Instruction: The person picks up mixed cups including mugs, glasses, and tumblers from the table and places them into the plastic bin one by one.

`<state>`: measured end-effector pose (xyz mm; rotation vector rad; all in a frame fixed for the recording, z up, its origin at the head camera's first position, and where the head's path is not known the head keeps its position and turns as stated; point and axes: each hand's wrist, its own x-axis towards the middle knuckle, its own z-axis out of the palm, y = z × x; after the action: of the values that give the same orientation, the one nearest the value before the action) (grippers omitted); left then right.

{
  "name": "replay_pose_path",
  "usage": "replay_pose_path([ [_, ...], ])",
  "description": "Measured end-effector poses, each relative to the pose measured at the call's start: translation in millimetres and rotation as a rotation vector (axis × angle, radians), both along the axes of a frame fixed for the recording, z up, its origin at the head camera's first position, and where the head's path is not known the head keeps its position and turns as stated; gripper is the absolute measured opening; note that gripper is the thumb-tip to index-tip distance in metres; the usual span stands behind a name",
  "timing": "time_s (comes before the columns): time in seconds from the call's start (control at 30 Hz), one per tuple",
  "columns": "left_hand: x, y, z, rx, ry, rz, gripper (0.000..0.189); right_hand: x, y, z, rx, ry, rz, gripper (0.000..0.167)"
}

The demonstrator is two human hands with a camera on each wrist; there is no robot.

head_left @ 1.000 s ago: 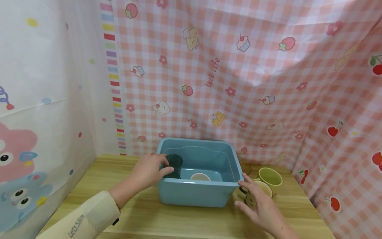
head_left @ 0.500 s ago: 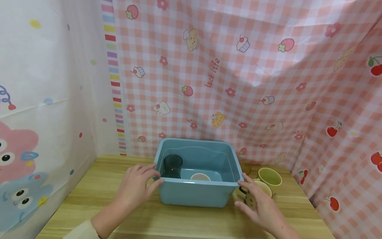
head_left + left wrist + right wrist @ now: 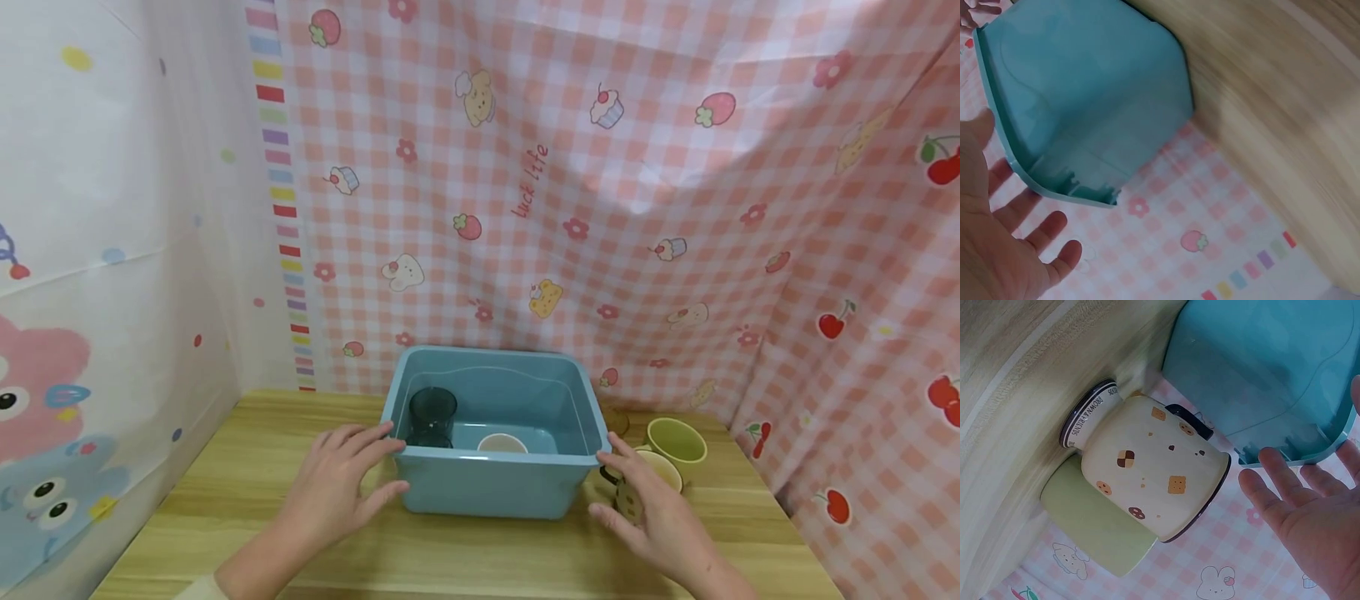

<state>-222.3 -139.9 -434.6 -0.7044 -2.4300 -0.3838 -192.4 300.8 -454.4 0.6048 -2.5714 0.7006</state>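
Note:
A blue plastic bin (image 3: pixel 495 487) stands on the wooden table. At its front left corner, my left hand (image 3: pixel 330 487) has its fingertips on the rim, thumb spread beside the front wall. My right hand (image 3: pixel 660 529) touches the front right corner with extended fingers, its thumb apart below. Inside the bin, a dark green glass (image 3: pixel 432 408) is at the left and a round white piece (image 3: pixel 502 443) near the front wall, mostly hidden. In the right wrist view, a cream mug with cookie prints (image 3: pixel 1154 462) stands close to my right hand.
Beyond the cream mug is a green cup (image 3: pixel 677 442). A white base with dark bands and lettering (image 3: pixel 1091 415) shows by the mugs in the right wrist view. A pink checked cloth (image 3: pixel 480 208) hangs right behind the bin.
My left hand has come out from over the dark green glass, moved left and toward me, and its fingers now lie on the bin's corner. My right hand has stayed in place.

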Motion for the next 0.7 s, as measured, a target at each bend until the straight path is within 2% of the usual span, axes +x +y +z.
replay_pose_path([
  [0.3, -3.0, -21.3, -18.4, -0.116, 0.055, -0.086, 0.083, 1.3, 2.6, -1.6, 0.009, 0.023, 0.006, 0.071],
  [0.5, -2.8, -27.2, -20.8, -0.132, 0.054, -0.101, 0.085, 2.0, 5.6, -0.7, 0.075, 0.060, -0.017, 0.074],
  [0.7, -2.3, -28.9, -18.2, -0.139, 0.059, -0.101, 0.083, 5.4, 12.6, 3.7, 0.124, 0.045, -0.048, 0.077],
])
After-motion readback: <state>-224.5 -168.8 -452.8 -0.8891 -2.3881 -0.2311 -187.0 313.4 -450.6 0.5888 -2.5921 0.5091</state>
